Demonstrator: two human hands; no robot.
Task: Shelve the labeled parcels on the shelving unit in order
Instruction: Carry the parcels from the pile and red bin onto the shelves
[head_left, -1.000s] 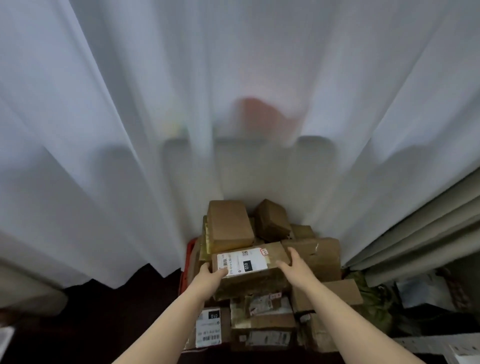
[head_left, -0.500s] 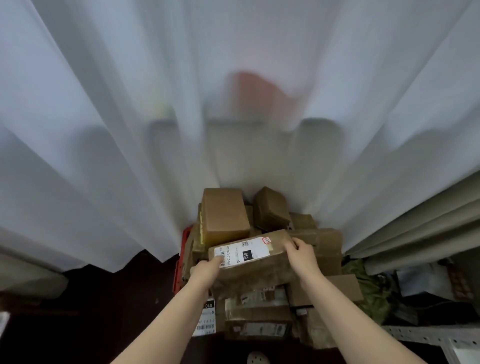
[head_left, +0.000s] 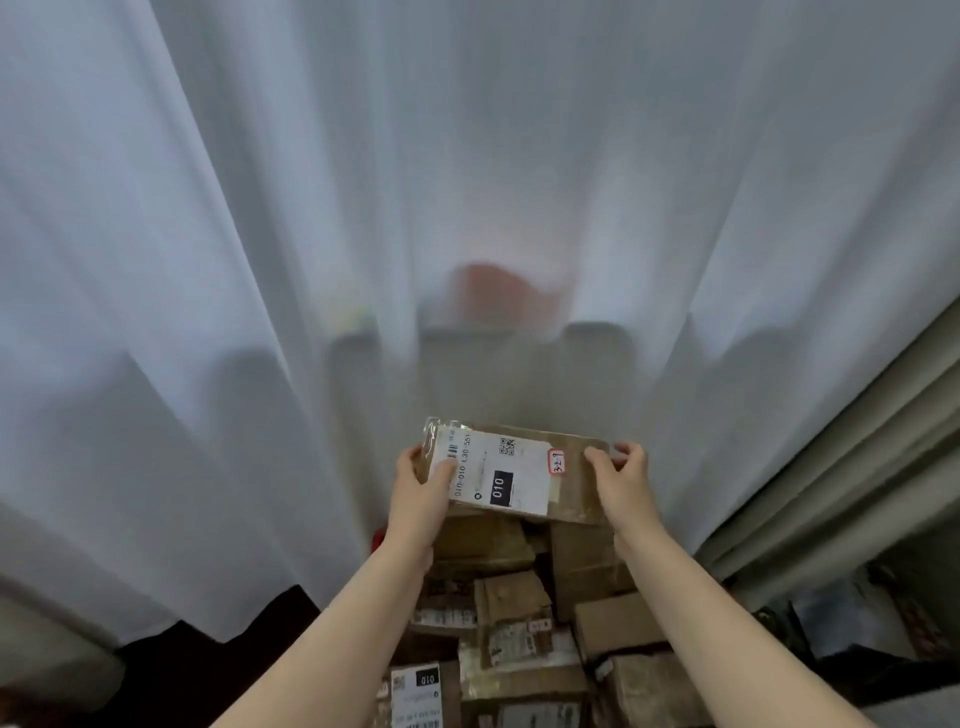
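The flat brown cardboard parcel (head_left: 569, 486) with a white "010" label is held up over the near pile of brown boxes (head_left: 519, 618). The left hand (head_left: 422, 483) grips its left end, the right hand (head_left: 622, 475) pinches its right end, and a white sheer curtain (head_left: 363, 208) hangs beyond.

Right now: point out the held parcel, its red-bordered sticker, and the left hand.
held parcel (head_left: 519, 470): head view, middle of its upward face.
red-bordered sticker (head_left: 557, 461): head view, centre of the handwritten patch.
left hand (head_left: 420, 496): head view, back of the hand.
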